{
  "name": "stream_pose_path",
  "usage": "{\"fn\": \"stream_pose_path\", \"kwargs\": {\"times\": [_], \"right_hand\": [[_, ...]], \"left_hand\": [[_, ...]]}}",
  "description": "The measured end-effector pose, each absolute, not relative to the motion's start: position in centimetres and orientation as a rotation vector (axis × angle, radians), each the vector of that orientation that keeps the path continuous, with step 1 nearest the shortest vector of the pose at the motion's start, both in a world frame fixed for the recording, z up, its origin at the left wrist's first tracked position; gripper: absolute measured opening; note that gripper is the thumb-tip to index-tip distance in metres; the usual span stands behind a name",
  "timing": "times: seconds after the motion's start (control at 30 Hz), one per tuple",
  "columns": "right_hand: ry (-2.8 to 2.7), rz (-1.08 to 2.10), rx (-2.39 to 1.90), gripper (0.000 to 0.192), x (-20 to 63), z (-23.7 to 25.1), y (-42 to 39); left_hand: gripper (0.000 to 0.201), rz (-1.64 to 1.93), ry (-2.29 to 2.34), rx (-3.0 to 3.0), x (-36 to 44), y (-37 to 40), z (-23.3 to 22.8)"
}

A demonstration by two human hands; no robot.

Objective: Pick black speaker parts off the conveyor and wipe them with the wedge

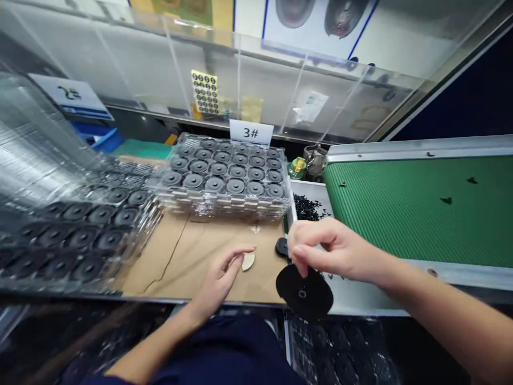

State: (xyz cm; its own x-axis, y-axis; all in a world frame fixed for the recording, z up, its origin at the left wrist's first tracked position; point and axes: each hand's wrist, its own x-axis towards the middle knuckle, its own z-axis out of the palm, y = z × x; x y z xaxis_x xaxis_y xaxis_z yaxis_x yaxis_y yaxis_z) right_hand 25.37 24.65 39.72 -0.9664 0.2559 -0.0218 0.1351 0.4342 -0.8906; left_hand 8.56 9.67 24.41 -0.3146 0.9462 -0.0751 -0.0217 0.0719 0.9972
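My right hand pinches a thin black round disc near its upper edge; the disc hangs tilted over the table's front edge and shows a small ring mark at its centre. Over the cardboard, my left hand has a small cream-coloured rounded piece between thumb and fingers, partly covered by them. Just left of my right hand lies a small black round part. Behind that hand, a heap of small black pieces sits in a white tray.
Clear plastic trays of black round parts are stacked at the back; more trays stand left. Brown cardboard covers the worktop. A green conveyor belt with several small dark pieces runs on the right. A "3#" sign stands behind.
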Motion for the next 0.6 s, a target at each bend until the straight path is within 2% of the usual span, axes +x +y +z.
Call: {"fn": "stream_pose_path", "kwargs": {"times": [0.1,0.2,0.33,0.6], "right_hand": [[-2.378,1.760,-0.247,0.043,23.2,36.1,21.4],[-2.108,2.056,-0.230,0.046,20.6,31.9,18.9],[-1.826,2.367,-0.284,0.048,17.1,27.1,15.0],[-1.678,2.602,-0.262,0.046,13.0,23.0,10.2]], "left_hand": [[0.036,1.314,0.886,0.694,8.9,7.0,26.3],[0.055,1.120,0.470,0.434,8.5,4.2,26.4],[0.066,1.029,0.303,0.311,7.2,1.0,24.9],[0.070,1.055,0.087,0.168,5.9,-3.1,19.6]]}}
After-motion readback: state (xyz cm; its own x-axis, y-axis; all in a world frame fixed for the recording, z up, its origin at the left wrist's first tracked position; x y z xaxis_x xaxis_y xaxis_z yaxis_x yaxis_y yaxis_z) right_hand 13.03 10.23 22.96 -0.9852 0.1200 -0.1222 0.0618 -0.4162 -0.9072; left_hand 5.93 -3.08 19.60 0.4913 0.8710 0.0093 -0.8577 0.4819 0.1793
